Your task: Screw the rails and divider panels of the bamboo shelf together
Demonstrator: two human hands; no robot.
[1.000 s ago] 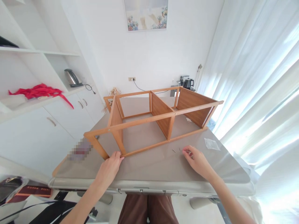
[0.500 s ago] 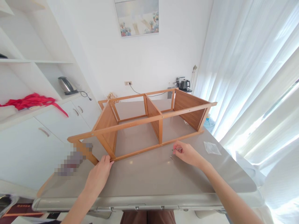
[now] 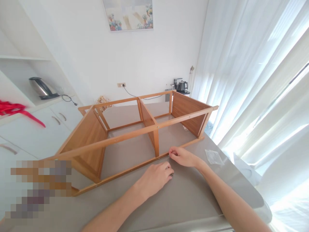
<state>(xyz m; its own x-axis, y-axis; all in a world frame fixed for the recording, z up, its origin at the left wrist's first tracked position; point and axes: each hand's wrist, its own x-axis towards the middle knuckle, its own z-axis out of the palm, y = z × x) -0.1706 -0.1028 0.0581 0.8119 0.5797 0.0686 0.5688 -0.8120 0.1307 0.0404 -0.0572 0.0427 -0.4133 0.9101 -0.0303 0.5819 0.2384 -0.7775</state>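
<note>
Shelf [image 3: 148,120], wooden, on its side on table [image 3: 193,196], three panels standing upright, long rails running left to right. My right hand [image 3: 182,157] at near bottom rail, just right of middle panel; fingers bent together, cannot tell if they hold anything. My left hand [image 3: 154,179] just beside it, nearer me, low over table, fingers curled; small dark bit shows at fingertips, too small to name, grip on it cannot tell. Clear bag [image 3: 214,157] right of right hand. Beyond: black kettle [image 3: 181,86] by wall, white curtain [image 3: 236,64] at right.
</note>
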